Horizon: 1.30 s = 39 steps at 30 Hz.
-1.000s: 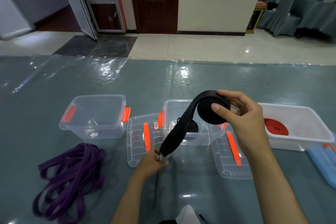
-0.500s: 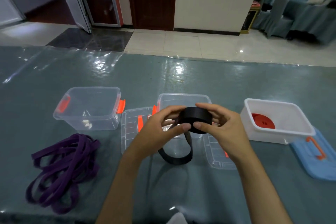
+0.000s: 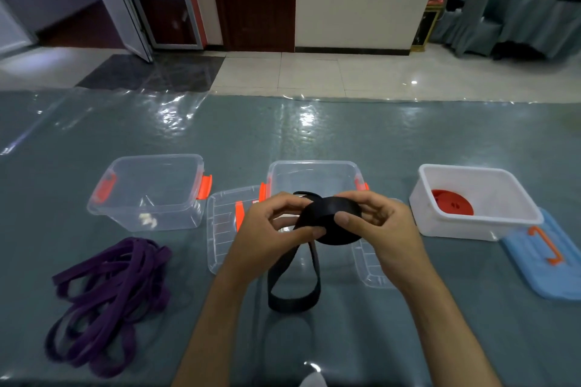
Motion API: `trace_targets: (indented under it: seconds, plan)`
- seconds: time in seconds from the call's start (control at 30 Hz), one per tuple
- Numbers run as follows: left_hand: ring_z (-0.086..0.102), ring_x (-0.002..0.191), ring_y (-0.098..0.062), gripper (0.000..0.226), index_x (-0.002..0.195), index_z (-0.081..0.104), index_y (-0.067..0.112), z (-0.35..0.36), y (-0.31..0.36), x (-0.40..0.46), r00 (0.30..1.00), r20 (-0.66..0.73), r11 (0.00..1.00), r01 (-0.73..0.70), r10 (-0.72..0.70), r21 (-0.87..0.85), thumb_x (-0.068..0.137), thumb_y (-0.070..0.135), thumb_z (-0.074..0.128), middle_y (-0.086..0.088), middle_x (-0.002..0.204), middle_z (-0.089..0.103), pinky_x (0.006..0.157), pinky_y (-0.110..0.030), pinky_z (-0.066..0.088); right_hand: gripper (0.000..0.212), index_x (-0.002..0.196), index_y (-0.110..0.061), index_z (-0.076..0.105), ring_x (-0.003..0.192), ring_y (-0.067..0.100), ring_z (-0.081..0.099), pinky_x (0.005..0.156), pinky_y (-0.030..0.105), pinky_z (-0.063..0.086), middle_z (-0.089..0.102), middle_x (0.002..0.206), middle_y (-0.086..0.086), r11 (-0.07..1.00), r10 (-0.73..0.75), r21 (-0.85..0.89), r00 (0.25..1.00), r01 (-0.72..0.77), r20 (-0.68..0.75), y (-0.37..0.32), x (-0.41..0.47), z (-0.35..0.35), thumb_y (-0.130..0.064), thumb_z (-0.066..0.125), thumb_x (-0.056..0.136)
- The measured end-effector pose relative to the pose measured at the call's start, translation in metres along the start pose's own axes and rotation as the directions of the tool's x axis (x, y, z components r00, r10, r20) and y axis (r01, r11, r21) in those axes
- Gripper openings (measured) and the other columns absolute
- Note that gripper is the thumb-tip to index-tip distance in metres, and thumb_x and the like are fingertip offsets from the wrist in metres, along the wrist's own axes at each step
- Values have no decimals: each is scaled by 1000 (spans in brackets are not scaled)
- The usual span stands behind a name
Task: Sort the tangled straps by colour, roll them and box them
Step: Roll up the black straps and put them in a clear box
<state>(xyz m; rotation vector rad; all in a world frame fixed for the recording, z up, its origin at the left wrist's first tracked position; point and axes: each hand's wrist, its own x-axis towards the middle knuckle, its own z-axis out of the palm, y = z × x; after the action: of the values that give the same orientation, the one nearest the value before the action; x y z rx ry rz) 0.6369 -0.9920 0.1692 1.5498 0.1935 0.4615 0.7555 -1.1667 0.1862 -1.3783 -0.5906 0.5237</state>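
**Black strap half rolled above the middle box**

Fingers of both hands curl round a black roll [image 3: 333, 223] held above the table. From the head camera, the right hand [image 3: 380, 229] grasps the roll between thumb and fingers, and the left hand [image 3: 270, 229] pinches the black strap where it feeds in. A loose loop of strap [image 3: 292, 292] hangs below the hands. Behind them sits a clear box [image 3: 314, 173] with orange clips, a clear lid [image 3: 223, 223] beside it. Another clear box [image 3: 151, 192] stands to the left, with a heap of purple straps [image 3: 107, 298] lying near it. To the right, a white box [image 3: 478, 198] holds a red roll [image 3: 452, 203], a blue lid [image 3: 547, 261] just beside it.
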Motion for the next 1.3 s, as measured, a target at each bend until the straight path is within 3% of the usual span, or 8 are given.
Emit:
trace_targets:
  seconds: [0.2,0.4,0.57,0.83,0.97,1.07,1.17,1.3]
  plan:
    - [76,106,-25,52,119,75,27,1,7,2,988,-132,995,-88,83,-39,71,20,94,-4,110,78,97,-32,60,32,111,-6,68,105,17,77,84,21,58,81,111,8,997,13,79,997,-20,77,-2,6,2,-15,80,83]
    - [76,105,-25,30,98,78,33,2,13,5,972,-144,982,-190,186,-9,74,22,92,1,105,78,92,-26,59,49,139,-32,67,111,21,76,89,21,58,79,119,6,1000,-28,18,978,25,206,-11,12,-7,-16,76,93]
    - [77,104,-22,25,94,81,32,10,13,9,961,-169,973,-229,221,-29,74,20,91,0,107,79,90,-23,58,35,112,-26,75,109,20,76,81,26,62,76,114,0,983,-77,-137,957,119,279,-18,21,-10,-7,84,84]
    - [73,112,-17,38,119,80,31,-5,20,23,974,-29,975,-224,223,-14,85,15,83,5,116,76,97,-24,56,38,95,-31,68,95,22,80,73,25,62,77,106,-3,974,-222,-20,972,224,71,-12,27,2,-8,89,75]
    - [77,107,-20,33,105,83,29,-8,25,30,962,-114,968,-250,249,-3,75,17,90,0,111,80,94,-25,58,44,104,-27,58,94,29,80,72,36,66,79,105,-1,988,-110,-84,973,130,204,-16,35,0,-11,91,79]
    - [73,112,-21,25,106,83,25,-12,24,35,961,-79,963,-269,267,-19,83,15,84,-3,115,76,96,-26,57,49,123,-26,69,105,28,78,84,35,65,79,113,8,974,-205,-61,960,220,193,-19,41,0,-10,88,82]
    - [72,111,-17,31,116,81,23,-19,26,43,974,-18,974,-227,227,-2,90,7,79,-2,116,74,95,-23,56,39,113,-25,74,107,27,78,86,33,64,78,116,9,971,-236,3,964,238,124,-16,47,3,-10,88,80]
    - [79,101,-21,24,101,83,28,-17,28,57,971,-133,980,-201,200,8,81,18,90,-2,106,82,88,-26,61,42,101,-18,58,93,35,80,72,40,66,77,112,14,994,-106,1,985,107,135,-10,56,1,-16,92,76]
